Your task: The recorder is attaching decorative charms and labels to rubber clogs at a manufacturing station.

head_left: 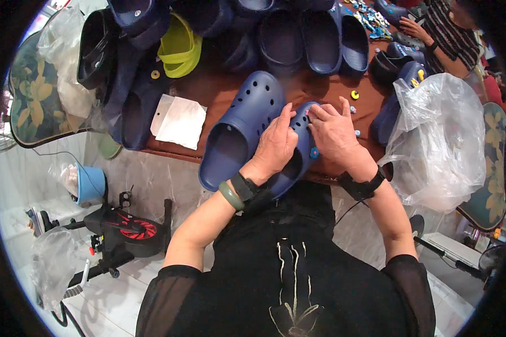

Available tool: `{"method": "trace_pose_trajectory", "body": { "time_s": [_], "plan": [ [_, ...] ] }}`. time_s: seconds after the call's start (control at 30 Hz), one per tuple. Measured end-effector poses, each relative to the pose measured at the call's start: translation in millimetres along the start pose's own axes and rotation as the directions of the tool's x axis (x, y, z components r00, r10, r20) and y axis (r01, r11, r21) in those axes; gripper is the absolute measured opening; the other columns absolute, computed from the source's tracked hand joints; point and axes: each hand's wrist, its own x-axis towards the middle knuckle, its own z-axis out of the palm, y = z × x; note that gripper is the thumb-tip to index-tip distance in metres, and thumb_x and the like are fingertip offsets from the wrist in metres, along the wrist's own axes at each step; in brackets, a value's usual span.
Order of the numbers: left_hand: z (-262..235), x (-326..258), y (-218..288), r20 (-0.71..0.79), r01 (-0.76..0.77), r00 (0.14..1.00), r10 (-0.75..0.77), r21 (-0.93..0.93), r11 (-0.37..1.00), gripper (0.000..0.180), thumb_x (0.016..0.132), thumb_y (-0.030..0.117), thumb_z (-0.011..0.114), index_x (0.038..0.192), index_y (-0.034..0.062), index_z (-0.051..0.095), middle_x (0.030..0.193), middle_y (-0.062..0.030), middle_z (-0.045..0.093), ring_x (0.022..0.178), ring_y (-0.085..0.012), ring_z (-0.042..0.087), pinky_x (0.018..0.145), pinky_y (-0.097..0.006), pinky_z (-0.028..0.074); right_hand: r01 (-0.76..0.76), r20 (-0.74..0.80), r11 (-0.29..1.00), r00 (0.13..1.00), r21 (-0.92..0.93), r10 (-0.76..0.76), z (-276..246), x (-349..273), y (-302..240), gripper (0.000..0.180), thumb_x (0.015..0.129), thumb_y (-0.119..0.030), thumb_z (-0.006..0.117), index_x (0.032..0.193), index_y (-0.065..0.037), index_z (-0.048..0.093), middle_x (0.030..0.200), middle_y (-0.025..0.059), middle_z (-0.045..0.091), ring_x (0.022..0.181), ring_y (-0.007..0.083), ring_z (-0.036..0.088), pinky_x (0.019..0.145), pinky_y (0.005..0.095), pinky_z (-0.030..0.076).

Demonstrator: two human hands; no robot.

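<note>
A navy clog [287, 180] with holes in its toe rests at the table's front edge. My left hand [274, 142] grips it from the left side, thumb and fingers closed over the upper. At the toe, a small pink shoe charm [307, 113] shows under the fingertips of my right hand [338, 132], which press it against the clog; one finger sticks up. A second navy clog [256, 95] lies just left of my left hand, toe pointing away. Close to my right hand are a blue flower-shaped charm [314, 153] and a yellow round charm [354, 95].
Many navy clogs [322, 42] and one lime-green clog [180, 48] line the back of the brown-covered table [208, 90]. White paper [180, 122] lies left. A clear plastic bag [436, 140] bulges at right. Another person's hand [417, 31] is near charms [368, 19] at far right.
</note>
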Motion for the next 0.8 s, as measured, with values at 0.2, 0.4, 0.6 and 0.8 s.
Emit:
{"method": "trace_pose_trajectory", "body": {
  "time_s": [0.2, 0.4, 0.6, 0.8],
  "plan": [
    [-3, 0, 0, -0.005, -0.031, 0.999, 0.031, 0.005, 0.999, 0.057, 0.089, 0.007, 0.045, 0.142, -0.0082, 0.029, 0.122, -0.0259, 0.057, 0.110, -0.0394, 0.056, 0.097, -0.044, 0.044, -0.529, 0.013, 0.618, 0.766, 0.582, 0.643, 14, -77, 74, 0.014, 0.089, -0.008, 0.063, 0.100, -0.005, 0.070, 0.098, 0.0140, 0.069, 0.095, 0.0305, 0.065, 0.081, 0.0359, 0.052],
    [-5, 0, 0, 0.014, 0.017, 1.000, -0.016, -0.017, 1.000, 0.056, 0.090, 0.007, 0.043, 0.142, -0.0081, 0.029, 0.122, -0.0261, 0.057, 0.111, -0.0393, 0.056, 0.096, -0.043, 0.044, -0.476, -0.086, 0.750, 0.817, 0.459, 0.571, 33, -110, 87, 0.020, 0.083, -0.003, 0.066, 0.104, -0.005, 0.068, 0.098, 0.0138, 0.065, 0.091, 0.0338, 0.064, 0.079, 0.0371, 0.051],
    [-2, -2, -2, -0.024, -0.009, 1.000, 0.008, -0.052, 0.999, 0.054, 0.093, 0.008, 0.042, 0.143, -0.0061, 0.027, 0.122, -0.0254, 0.057, 0.110, -0.0398, 0.057, 0.096, -0.043, 0.045, -0.521, -0.014, 0.810, 0.839, 0.271, 0.544, 46, -103, 79, 0.025, 0.082, -0.002, 0.067, 0.106, -0.006, 0.068, 0.097, 0.0139, 0.066, 0.090, 0.0330, 0.065, 0.080, 0.0367, 0.053],
    [-6, -1, 6, -0.024, 0.092, 0.995, -0.099, -0.210, 0.973, 0.052, 0.097, 0.009, 0.032, 0.146, -0.0034, 0.022, 0.127, -0.0227, 0.055, 0.117, -0.0338, 0.055, 0.103, -0.039, 0.040, -0.367, -0.048, 0.577, 0.814, 0.729, 0.578, 15, -60, 32, 0.018, 0.083, -0.001, 0.069, 0.101, -0.003, 0.069, 0.098, 0.0117, 0.069, 0.088, 0.0217, 0.068, 0.077, 0.0286, 0.053]
  ]
}}
